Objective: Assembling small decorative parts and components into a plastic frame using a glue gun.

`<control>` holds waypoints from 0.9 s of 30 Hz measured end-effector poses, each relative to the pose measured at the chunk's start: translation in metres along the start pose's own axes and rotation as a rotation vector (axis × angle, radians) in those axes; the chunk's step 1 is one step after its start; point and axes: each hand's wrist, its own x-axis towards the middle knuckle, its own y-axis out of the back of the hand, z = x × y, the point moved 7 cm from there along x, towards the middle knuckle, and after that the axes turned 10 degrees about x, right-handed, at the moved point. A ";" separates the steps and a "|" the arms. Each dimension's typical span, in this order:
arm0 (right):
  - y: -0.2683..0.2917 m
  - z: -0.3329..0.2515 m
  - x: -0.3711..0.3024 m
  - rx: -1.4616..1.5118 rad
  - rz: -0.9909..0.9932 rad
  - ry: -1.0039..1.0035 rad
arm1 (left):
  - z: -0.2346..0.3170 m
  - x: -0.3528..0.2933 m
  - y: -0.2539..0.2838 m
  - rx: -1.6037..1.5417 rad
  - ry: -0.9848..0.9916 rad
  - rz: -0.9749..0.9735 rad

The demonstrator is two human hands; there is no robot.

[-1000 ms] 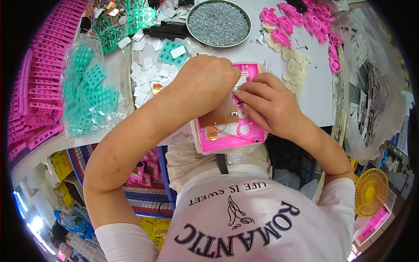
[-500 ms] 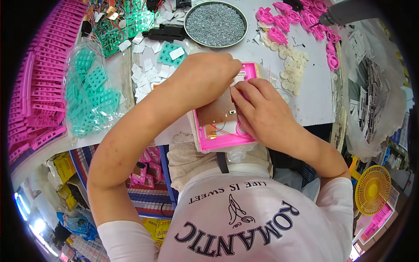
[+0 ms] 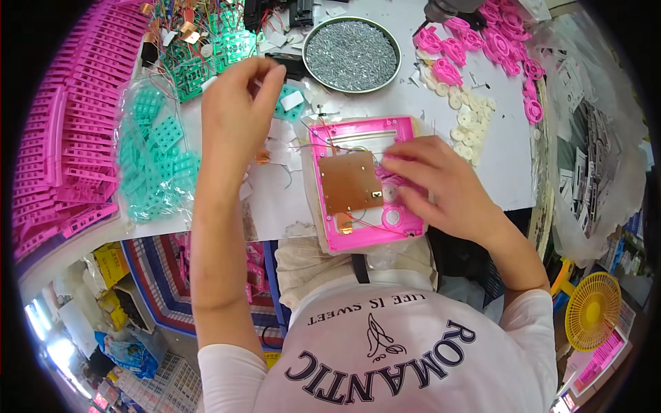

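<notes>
A pink plastic casing (image 3: 334, 239) lies at the front edge of the table with a brown circuit board (image 3: 348, 182) inside it. Thin coloured wires run out from around the board, and a small copper-coloured piece sits below it. My right hand (image 3: 444, 182) is over the casing's right side, fingers apart, fingertips near the board's right edge. Raised to the left of the casing, my left hand (image 3: 237, 110) has curled fingers, near a teal rubber keypad (image 3: 284, 110) with a white square on it. Whatever its fingers may hold is hidden.
A round tin of screws (image 3: 352, 55) stands at the back. An electric screwdriver (image 3: 441, 10) hangs beside pink rings (image 3: 454, 51) and cream discs (image 3: 471, 127). Left are bagged teal keypads (image 3: 155, 151), green circuit boards (image 3: 206, 62) and stacked pink parts (image 3: 76, 117).
My left hand has left the casing and moved up and left. My right hand has loosened, its fingers spreading and shifting right, so more of the board and casing shows.
</notes>
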 end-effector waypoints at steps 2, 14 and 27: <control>0.007 0.003 0.005 0.054 0.079 0.012 | 0.000 -0.020 0.000 0.025 0.120 -0.096; -0.006 0.014 0.071 0.176 0.207 0.095 | 0.045 -0.071 -0.038 -0.006 -0.225 0.058; -0.004 0.017 0.028 0.428 0.090 -0.008 | 0.043 -0.074 -0.044 -0.343 -0.281 -0.142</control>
